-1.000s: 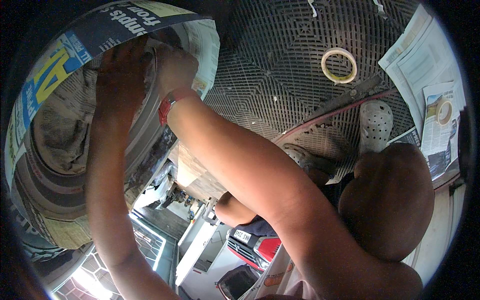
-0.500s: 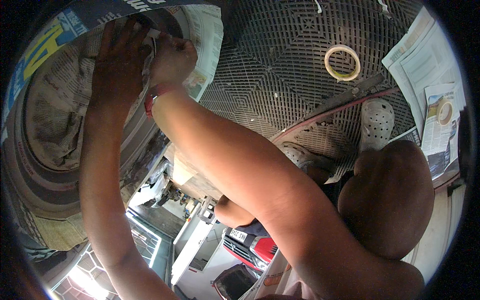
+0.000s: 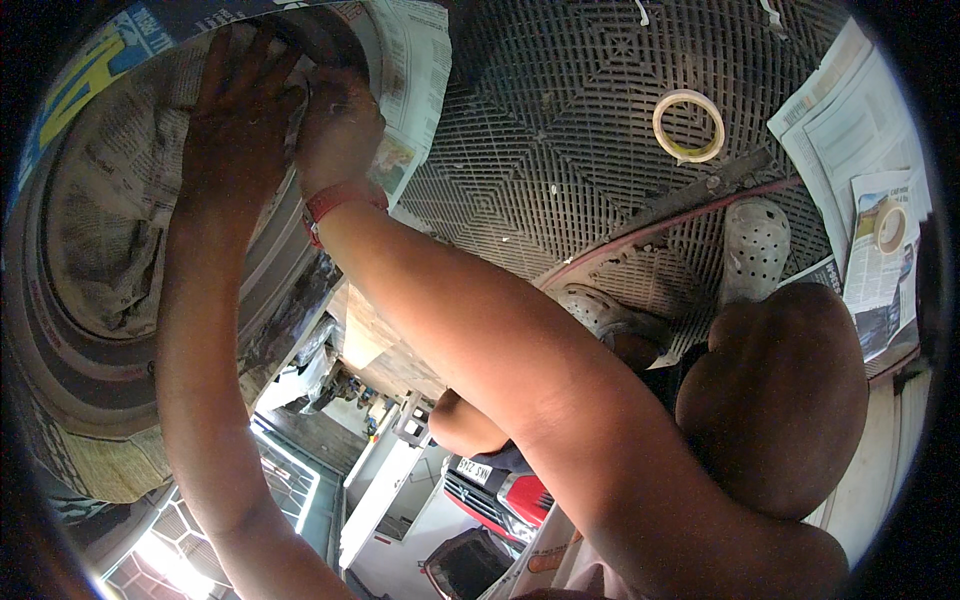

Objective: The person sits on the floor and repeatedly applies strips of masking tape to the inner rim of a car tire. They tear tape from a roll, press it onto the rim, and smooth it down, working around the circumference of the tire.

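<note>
A tyre (image 3: 75, 385) stands at the left, with crumpled newspaper (image 3: 100, 235) covering its wheel. My left hand (image 3: 235, 125) lies on the newspaper near the upper edge of the wheel, fingers stretched and apart. Right beside it, my right hand (image 3: 342, 125) is closed at the inner rim of the tyre, with a red band (image 3: 345, 197) round its wrist. What its fingers grip is hidden in shadow. Behind both hands, a printed newspaper sheet (image 3: 415, 75) wraps around the far side of the tyre.
A roll of masking tape (image 3: 657, 128) lies on the dark grid floor mat (image 3: 540, 90). Another tape roll (image 3: 880, 232) rests on stacked newspapers (image 3: 825, 130) at the right. My feet wear pale perforated clogs (image 3: 755, 245). A red vehicle (image 3: 525, 497) shows at the bottom.
My right hand has turned at the wrist and drawn slightly toward me, and a pale strip seen by its fingers is now less visible. My left hand stays nearly in place.
</note>
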